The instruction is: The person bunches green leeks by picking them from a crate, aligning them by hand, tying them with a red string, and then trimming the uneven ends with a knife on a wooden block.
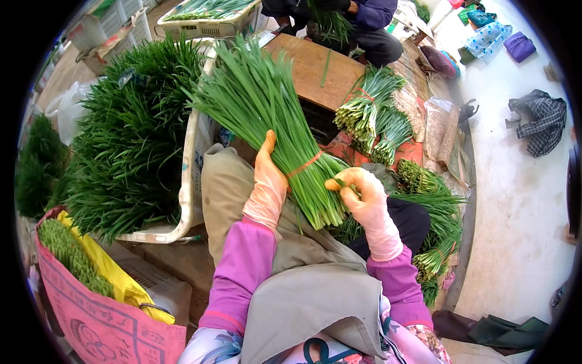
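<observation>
A thick bunch of green garlic chives [277,109] lies slanted above my lap, leaf tips to the upper left and cut stem ends to the lower right. An orange-red band [304,164] circles it. My left hand [268,182], in a pale orange glove, grips the bunch from the left, thumb on top and fingers hidden beneath. Beside the stem ends, my gloved right hand [366,195] is curled, pinching a small piece of green leaf [348,185] between thumb and fingers. Whether this piece is still joined to the bunch I cannot tell.
A white plastic crate [187,191] heaped with chives stands at my left. Banded bunches [359,113] lie on the right, with more chives [441,218] below. Ahead is a wooden board [313,68]; beyond it, a person [373,27] holds greens. A pink bag [104,314] sits lower left.
</observation>
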{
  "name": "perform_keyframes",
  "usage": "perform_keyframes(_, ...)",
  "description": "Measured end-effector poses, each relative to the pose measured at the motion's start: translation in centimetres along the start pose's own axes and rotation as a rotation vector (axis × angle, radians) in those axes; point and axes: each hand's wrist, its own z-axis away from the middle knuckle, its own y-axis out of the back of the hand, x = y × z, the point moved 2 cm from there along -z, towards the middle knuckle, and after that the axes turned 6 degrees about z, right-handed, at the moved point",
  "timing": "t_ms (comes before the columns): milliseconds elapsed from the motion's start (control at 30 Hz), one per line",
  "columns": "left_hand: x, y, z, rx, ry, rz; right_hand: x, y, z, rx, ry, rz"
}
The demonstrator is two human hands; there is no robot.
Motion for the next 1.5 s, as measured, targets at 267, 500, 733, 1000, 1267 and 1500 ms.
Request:
perform_keyframes(267, 0.2, 1.0, -0.4, 0.021, 0.015, 0.070, 1.0, 3.0, 5.1, -0.037, -0.276, -0.818)
perform_keyframes(500, 0.6, 0.9, -0.4, 0.013, -0.017, 0.070, 4.3, 5.6, 10.5, -0.086, -0.568, -0.975)
perform_keyframes(733, -0.1, 1.3, -0.6, 0.033, -0.027, -0.003, 1.7, 3.5, 4.0, 0.013, -0.222, 0.139)
perform_keyframes(1000, -1.5, 1.2, -0.1, -0.099, 0.061, -0.161, -1.1, -2.5, -7.5, 0.075, -0.106, 0.333)
perform_keyframes(1267, -1.2, 1.6, -0.4, -0.074, -0.041, -0.211, 1.0, -2.8, -8.9, 0.041, -0.333, 0.005)
perform_keyframes(1500, -0.8, 1.2, -0.4, -0.089, 0.096, -0.003, -0.7, -0.9, -4.0, 0.019, -0.263, -0.727)
